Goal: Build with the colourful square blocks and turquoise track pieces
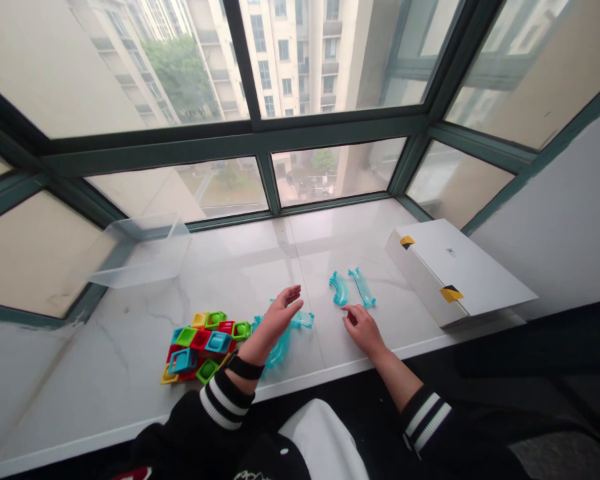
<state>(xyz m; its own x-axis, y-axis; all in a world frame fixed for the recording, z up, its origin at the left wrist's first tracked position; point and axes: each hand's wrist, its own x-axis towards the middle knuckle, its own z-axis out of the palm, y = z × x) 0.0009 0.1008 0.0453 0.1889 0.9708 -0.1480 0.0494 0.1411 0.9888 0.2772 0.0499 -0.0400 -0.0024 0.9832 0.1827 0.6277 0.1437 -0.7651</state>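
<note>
My left hand hovers with its fingers apart over a curved teal translucent track piece and holds nothing. Another teal piece lies just past its fingertips. To the left of this hand sits a heap of red, green, blue and yellow square plastic frames. My right hand rests low on the sill, fingers loosely curled and empty. Just beyond it lie a curved teal track piece and a straighter teal track piece, not visibly touched.
The hands work on a white marble-patterned windowsill beneath dark-framed windows. A transparent plastic bin stands at the far left. A white cardboard box with yellow-and-black tape lies at the right. A white wall borders the sill's right side.
</note>
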